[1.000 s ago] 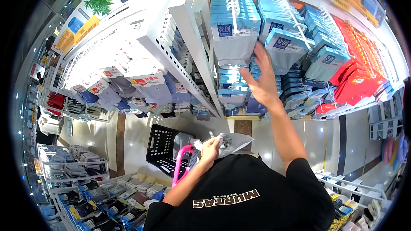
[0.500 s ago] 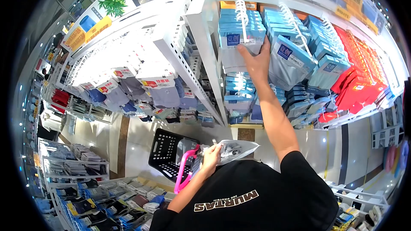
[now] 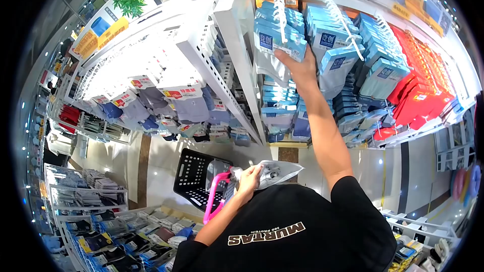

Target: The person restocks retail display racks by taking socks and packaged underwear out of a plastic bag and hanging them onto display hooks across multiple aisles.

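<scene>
My right hand (image 3: 301, 71) is closed on the front blue-topped garment package (image 3: 281, 45) of the leftmost hook row. Its thumb lies across the package's face, and the other fingers are around the right edge, partly hidden. The package is tilted and still at its white hook (image 3: 280, 17). Low in front of my body, my left hand (image 3: 248, 180) is closed on the edge of a clear plastic bag (image 3: 278, 172) with grey items inside. Beside that hand are a black shopping basket (image 3: 194, 174) and its pink handle (image 3: 214, 196).
More blue packages (image 3: 335, 65) and red packages (image 3: 421, 98) hang to the right. A white rack post (image 3: 237, 55) separates them from hanging grey-blue garments (image 3: 186, 103) on the left. Low bins of packaged goods (image 3: 121, 242) stand at the lower left.
The front package under my right hand has tilted, its right side lower. In the neighbouring row, the front package has swung back and hangs straighter. My left hand stays on the bag.
</scene>
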`<state>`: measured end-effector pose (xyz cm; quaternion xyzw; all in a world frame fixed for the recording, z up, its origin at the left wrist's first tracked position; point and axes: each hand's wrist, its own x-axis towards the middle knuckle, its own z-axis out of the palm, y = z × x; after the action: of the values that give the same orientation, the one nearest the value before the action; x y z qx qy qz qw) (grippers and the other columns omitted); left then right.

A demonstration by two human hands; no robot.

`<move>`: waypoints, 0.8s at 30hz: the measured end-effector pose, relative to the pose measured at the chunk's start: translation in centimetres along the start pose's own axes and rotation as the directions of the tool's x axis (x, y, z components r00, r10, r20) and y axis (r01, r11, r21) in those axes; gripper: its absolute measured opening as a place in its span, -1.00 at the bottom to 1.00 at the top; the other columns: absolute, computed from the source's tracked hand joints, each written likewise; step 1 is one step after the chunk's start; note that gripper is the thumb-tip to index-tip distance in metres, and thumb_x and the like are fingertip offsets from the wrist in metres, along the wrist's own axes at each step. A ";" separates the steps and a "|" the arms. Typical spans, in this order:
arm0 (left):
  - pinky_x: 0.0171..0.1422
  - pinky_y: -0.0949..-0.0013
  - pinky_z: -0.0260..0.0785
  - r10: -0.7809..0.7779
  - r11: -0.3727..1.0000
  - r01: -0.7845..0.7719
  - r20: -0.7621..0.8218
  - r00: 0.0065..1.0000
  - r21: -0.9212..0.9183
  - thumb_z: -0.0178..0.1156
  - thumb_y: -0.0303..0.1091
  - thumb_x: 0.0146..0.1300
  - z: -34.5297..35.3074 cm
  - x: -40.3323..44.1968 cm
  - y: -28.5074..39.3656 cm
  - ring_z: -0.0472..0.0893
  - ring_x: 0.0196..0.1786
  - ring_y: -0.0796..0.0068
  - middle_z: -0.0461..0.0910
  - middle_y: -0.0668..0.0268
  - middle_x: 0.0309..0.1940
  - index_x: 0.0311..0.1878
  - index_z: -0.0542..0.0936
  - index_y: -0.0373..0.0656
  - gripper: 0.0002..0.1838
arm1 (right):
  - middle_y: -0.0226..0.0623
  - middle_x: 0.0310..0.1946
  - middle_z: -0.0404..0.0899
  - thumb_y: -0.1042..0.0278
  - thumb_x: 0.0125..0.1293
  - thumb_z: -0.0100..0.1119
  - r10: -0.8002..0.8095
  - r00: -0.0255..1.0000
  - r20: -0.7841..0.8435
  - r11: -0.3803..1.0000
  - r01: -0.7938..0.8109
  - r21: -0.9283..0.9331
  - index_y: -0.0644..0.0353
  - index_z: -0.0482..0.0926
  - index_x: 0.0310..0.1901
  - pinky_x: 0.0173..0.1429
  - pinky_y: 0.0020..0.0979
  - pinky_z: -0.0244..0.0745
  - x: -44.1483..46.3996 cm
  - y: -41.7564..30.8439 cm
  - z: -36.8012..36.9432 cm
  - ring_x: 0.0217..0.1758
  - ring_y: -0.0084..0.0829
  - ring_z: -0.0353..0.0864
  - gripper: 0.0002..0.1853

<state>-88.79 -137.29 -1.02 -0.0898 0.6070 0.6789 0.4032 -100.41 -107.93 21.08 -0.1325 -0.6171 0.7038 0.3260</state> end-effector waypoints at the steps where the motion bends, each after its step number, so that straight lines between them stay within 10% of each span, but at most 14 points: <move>1: -0.59 0.57 -0.05 -0.003 1.000 0.003 0.000 1.000 -0.003 0.15 -0.19 0.48 0.0 0.0 0.0 0.19 -0.66 0.80 0.33 0.64 -0.64 -0.12 0.68 -0.14 -0.76 | -0.15 0.08 0.58 0.38 0.15 0.49 0.001 1.000 0.001 1.000 -0.001 -0.018 0.34 0.38 0.27 0.21 -0.35 0.44 -0.1 -0.1 0.0 0.11 -0.36 0.57 -0.32; 17: -0.62 0.58 -0.08 0.037 0.999 -0.037 -0.005 0.999 -0.001 0.14 -0.21 0.48 -0.3 -0.3 -0.7 0.15 -0.68 0.81 0.29 0.65 -0.67 -0.13 0.67 -0.13 -0.77 | -0.18 0.03 0.63 0.44 0.10 0.48 0.053 0.999 -0.002 0.995 -0.052 0.082 0.32 0.49 0.18 0.19 -0.36 0.46 0.1 -0.1 0.1 0.06 -0.36 0.62 -0.41; 24: -0.63 0.55 -0.11 0.004 1.000 -0.004 -0.013 1.000 -0.021 0.14 -0.22 0.48 0.0 -0.2 -0.4 0.15 -0.69 0.81 0.31 0.64 -0.68 -0.14 0.68 -0.14 -0.78 | -0.29 -0.09 0.67 0.48 0.07 0.45 -0.007 0.972 0.236 0.973 -0.049 0.228 0.29 0.52 0.15 0.10 -0.41 0.49 -4.8 -1.9 -1.2 -0.05 -0.48 0.63 -0.44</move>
<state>-88.34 -137.40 -1.21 -0.0971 0.6027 0.6853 0.3971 -95.58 -109.92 21.62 -0.0156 -0.5636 0.7852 0.2563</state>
